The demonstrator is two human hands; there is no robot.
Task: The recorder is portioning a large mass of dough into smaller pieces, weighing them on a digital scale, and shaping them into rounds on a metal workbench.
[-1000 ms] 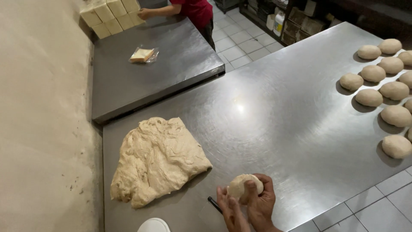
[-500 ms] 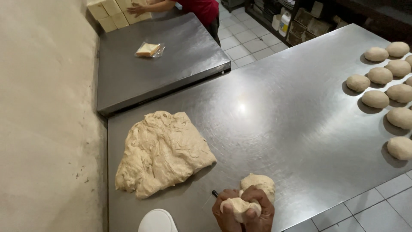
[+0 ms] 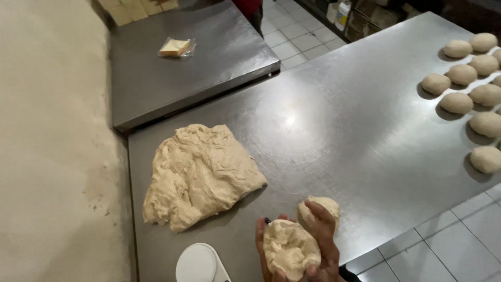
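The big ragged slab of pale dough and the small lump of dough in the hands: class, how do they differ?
The big ragged slab of pale dough lies spread flat on the steel table, untouched; the small lump of dough is cupped between the left hand and right hand. The slab is far larger. Both are pale with rough surfaces.

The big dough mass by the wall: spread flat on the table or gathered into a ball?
Spread. The big dough mass lies as a wide, ragged, lumpy slab on the steel table, unlike the rounded dough balls at the far side.
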